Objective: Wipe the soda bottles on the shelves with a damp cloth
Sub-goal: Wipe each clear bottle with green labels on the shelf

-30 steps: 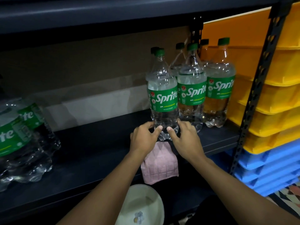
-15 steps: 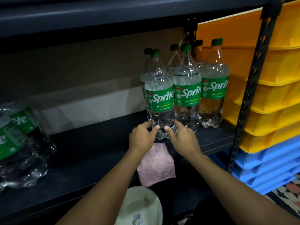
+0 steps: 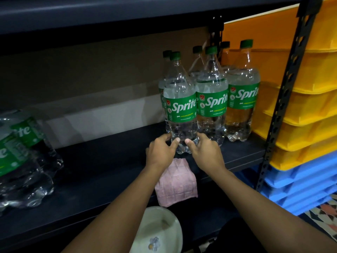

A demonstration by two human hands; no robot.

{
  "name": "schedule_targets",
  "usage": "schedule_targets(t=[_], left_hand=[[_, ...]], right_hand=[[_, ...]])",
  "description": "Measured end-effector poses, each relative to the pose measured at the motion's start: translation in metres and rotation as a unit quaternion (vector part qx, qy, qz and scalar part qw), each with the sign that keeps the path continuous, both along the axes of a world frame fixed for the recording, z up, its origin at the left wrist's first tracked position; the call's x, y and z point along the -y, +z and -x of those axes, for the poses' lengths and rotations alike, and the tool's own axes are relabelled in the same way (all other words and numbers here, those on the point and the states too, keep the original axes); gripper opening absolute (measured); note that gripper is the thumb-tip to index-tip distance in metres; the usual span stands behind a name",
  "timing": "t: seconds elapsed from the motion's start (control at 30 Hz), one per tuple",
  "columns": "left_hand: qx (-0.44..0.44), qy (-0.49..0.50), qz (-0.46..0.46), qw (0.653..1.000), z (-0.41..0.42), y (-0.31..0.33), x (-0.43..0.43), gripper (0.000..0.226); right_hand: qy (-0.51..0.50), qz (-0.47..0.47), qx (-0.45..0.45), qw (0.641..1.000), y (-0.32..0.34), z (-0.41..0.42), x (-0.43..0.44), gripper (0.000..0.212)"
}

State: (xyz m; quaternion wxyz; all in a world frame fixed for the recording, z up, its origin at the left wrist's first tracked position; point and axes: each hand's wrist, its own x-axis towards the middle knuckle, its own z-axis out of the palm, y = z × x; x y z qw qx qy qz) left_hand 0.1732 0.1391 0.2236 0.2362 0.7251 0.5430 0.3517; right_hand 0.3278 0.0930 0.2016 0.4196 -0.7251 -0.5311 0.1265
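Observation:
Several clear Sprite bottles with green caps and labels stand upright at the right end of the dark shelf point(image 3: 109, 176). The front-left bottle point(image 3: 179, 106) is gripped at its base from both sides: my left hand point(image 3: 160, 153) curls round its left side and my right hand point(image 3: 205, 152) round its right side, thumbs nearly meeting in front. A folded pink cloth point(image 3: 176, 185) hangs over the shelf's front edge just below my hands, held by neither hand.
A shrink-wrapped pack of Sprite bottles point(image 3: 23, 161) sits at the shelf's left. A white bowl point(image 3: 160, 232) is below the shelf edge. Stacked yellow bins point(image 3: 299, 106) and blue bins point(image 3: 295, 187) fill the space right of the black upright post point(image 3: 284, 99).
Both hands stay on the base of the front-left bottle. The view has shifted slightly, so the bottles sit a little higher and more to the left in frame.

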Motion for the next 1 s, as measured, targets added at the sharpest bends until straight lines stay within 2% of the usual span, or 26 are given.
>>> schedule_targets(t=[0.07,0.13,0.2,0.27,0.47,0.67,0.8,0.9,0.93,1.0], left_hand=[[0.007,0.001,0.004,1.000,0.000,0.001,0.003,0.048],[0.018,0.004,0.001,1.000,0.003,0.003,0.010,0.049],[0.040,0.005,-0.004,0.999,0.012,0.006,0.019,0.045],[0.054,0.010,-0.010,0.998,0.028,0.010,0.028,0.036],[0.093,0.045,-0.030,0.994,0.110,0.028,0.068,0.016],[0.134,0.164,-0.076,0.974,0.220,0.030,0.107,0.002],[0.141,0.263,-0.133,0.945,0.285,0.022,0.122,0.007],[0.137,0.313,-0.124,0.932,0.318,0.018,0.125,0.014],[0.133,0.323,-0.108,0.931,0.327,0.016,0.124,0.020],[0.131,0.327,-0.068,0.934,0.340,0.013,0.119,0.036]], right_hand=[[-0.023,-0.009,-0.017,1.000,0.002,0.002,0.004,0.062],[-0.035,-0.030,-0.034,0.998,0.007,0.005,0.010,0.045],[-0.020,-0.052,-0.047,0.997,0.016,0.013,0.017,0.026],[0.015,-0.075,-0.048,0.996,0.027,0.027,0.023,0.016],[0.131,-0.108,-0.089,0.981,0.052,0.096,0.030,0.013],[0.249,-0.064,-0.125,0.958,0.052,0.193,0.035,0.014],[0.315,-0.028,-0.133,0.939,0.045,0.256,0.036,0.012],[0.339,-0.023,-0.134,0.931,0.039,0.299,0.031,0.005],[0.345,-0.017,-0.138,0.928,0.037,0.313,0.029,0.006],[0.354,-0.002,-0.145,0.924,0.035,0.337,0.022,0.024]])
